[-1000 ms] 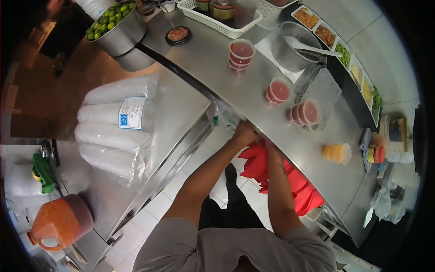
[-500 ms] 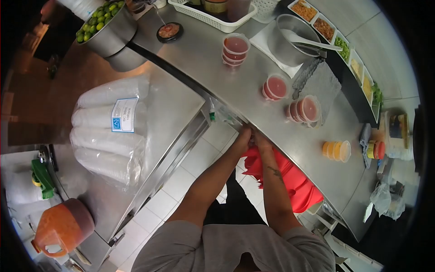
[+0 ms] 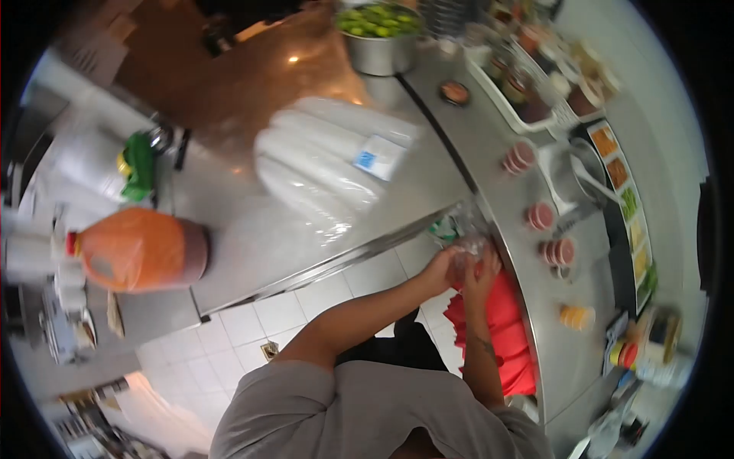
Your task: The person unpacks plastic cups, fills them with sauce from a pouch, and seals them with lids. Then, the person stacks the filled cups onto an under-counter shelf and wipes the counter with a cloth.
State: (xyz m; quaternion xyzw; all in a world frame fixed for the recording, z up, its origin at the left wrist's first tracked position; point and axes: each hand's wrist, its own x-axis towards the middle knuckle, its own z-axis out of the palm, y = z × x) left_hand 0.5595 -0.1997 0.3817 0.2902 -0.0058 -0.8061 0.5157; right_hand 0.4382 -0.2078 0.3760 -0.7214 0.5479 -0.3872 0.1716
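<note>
Head view. All places are given from the pack of plastic cups (image 3: 325,164), which lies under clear film on the steel table (image 3: 237,264). The print on its label (image 3: 380,157) is too blurred to read.

Hands: the left hand (image 3: 440,273) and right hand (image 3: 479,281) are together, lower right of the pack, with fingers closed on a clear plastic item (image 3: 473,246). Glare and blur obscure its shape and the exact contact points; whether it is a bag or a container cannot be told.

Adjacent items: red material (image 3: 505,336) hangs beside the right forearm, farther below and right of the pack. The counter edge and the forearm cover part of it.

Right of the pack, across the dark gap, are three stacks of red-filled cups (image 3: 540,216); a yellow-filled stack (image 3: 576,317) is lower. The contents are too blurred to identify.

Above the pack, a metal pot of limes (image 3: 380,53) is cut off at the upper frame edge. Lower left of the pack is an orange jug (image 3: 141,251).
</note>
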